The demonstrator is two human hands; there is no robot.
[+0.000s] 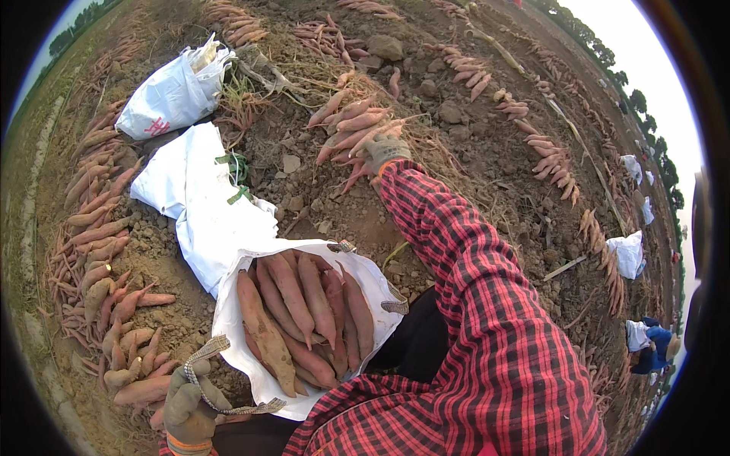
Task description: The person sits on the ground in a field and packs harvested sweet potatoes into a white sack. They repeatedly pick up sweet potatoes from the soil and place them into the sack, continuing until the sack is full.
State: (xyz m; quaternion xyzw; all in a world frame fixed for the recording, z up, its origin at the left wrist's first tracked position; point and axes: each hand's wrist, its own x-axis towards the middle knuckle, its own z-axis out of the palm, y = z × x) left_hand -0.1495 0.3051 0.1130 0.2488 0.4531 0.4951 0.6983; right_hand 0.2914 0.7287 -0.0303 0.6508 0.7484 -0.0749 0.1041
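Note:
A white woven sack point(268, 373) stands open in front of me, with several large reddish sweet potatoes point(291, 290) packed inside it. My left hand point(194, 402), in a dirty grey glove, is closed around one of the sack's woven strap handles point(197, 356) at the lower left. Stretched out ahead, my gloved right hand point(388, 149) grips a pale sweet potato point(368, 137) at the near side of a heap of sweet potatoes point(348, 122). Its thumb and part of its fingers are hidden.
Beyond the open sack lies a white sack point(199, 199) by green twine point(236, 165); a filled white sack point(171, 94) leans farther back. A long row of sweet potatoes point(94, 228) runs along the left. More rows, cloddy soil point(450, 114) and a distant person point(658, 345) are on the right.

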